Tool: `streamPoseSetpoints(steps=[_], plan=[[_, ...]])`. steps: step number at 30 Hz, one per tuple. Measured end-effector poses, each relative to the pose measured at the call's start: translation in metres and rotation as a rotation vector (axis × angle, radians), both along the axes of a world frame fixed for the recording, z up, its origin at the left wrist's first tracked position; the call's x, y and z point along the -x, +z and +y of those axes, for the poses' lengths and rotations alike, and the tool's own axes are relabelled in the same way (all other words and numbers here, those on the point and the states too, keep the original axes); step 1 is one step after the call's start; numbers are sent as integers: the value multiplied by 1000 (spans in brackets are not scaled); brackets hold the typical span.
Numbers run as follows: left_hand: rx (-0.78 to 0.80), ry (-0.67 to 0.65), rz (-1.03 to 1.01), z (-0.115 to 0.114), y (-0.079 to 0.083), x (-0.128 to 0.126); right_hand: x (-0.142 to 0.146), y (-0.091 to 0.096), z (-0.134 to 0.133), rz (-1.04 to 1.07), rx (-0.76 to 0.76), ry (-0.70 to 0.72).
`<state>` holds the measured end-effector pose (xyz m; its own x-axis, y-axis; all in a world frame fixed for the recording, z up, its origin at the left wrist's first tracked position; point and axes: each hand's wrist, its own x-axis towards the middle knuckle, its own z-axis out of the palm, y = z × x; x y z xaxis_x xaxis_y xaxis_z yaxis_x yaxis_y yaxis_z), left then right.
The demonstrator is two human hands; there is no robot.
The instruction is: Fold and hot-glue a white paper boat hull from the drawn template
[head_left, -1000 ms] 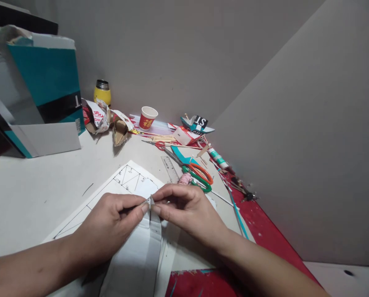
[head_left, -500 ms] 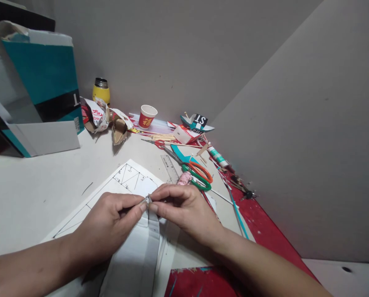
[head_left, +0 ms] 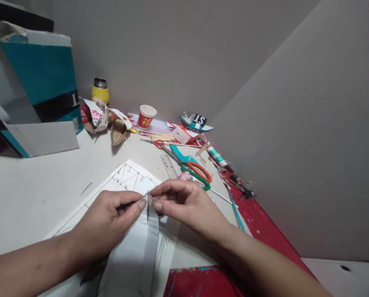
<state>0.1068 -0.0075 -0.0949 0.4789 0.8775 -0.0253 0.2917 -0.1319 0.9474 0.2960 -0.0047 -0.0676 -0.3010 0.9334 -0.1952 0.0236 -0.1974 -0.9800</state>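
Observation:
A long folded piece of white card [head_left: 131, 260] comes up from the bottom of the view to a narrow pointed end. My left hand [head_left: 108, 218] pinches that end between thumb and forefinger, from the left side. At the right edge of the same tip is my right hand [head_left: 190, 206], its thumb and forefinger against the raised fold and its other fingers curled. Beneath lies a white sheet with a drawn line pattern [head_left: 127, 175], partly covered by my hands and the card.
Orange-and-green-handled scissors [head_left: 199, 173] and a clear ruler [head_left: 168, 166] lie beyond my right hand. Further back are a red paper cup [head_left: 146, 117], a yellow bottle [head_left: 100, 91] and cut carton scraps [head_left: 119, 131]. A teal-and-white box [head_left: 45, 74] stands at the left.
My right thumb and forefinger have shifted slightly up and right along the fold. The left hand keeps its pinch, and the card tip stands slightly higher.

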Motion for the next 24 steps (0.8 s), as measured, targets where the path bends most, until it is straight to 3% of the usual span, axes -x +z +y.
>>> streamPoseSetpoints(steps=[5,16,24], plan=[[22,17,-20,1,-2,-1,-2,-2,-1,-125,-79,14],[14,26,-40,0,-2,0,1,-3,-7,-322,-406,30],[-69,15,6,0,-5,1,2,-8,-7,-334,-448,48]])
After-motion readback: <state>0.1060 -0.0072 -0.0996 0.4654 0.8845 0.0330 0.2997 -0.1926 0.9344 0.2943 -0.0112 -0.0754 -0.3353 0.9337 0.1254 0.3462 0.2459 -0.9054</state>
